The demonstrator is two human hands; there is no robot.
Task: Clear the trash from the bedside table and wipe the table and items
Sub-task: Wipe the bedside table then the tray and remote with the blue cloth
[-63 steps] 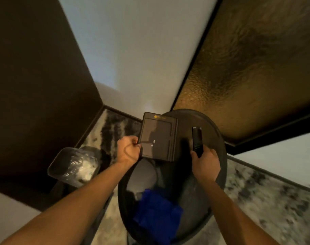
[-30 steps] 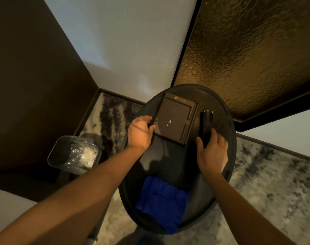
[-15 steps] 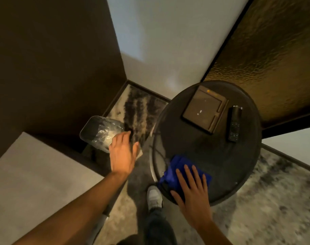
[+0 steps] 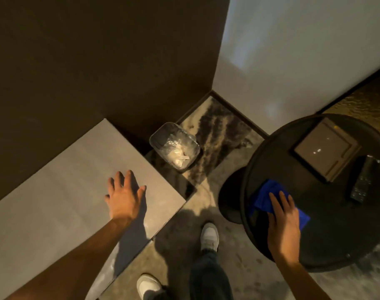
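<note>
The round black bedside table [image 4: 327, 239] stands at the right. On its near left part lies a blue cloth [image 4: 264, 193], and my right hand [image 4: 283, 221] rests flat on it with fingers spread. Farther back on the table lie a dark square tray [image 4: 323, 150] and a black remote [image 4: 363, 180] beside it. My left hand [image 4: 125, 197] hovers open over the grey bed surface [image 4: 44, 213] at the left, holding nothing. A clear-lined trash bin [image 4: 175, 146] with crumpled white trash inside stands on the floor between bed and table.
Dark headboard wall fills the upper left; a white wall rises at the upper right. Patterned carpet covers the floor. My two feet in white shoes [image 4: 209, 237] stand between the bed corner and the table's base.
Both hands left the tray and remote. The right hand came down onto the blue cloth; the left hand swung out left over the bed. The view turned left.
</note>
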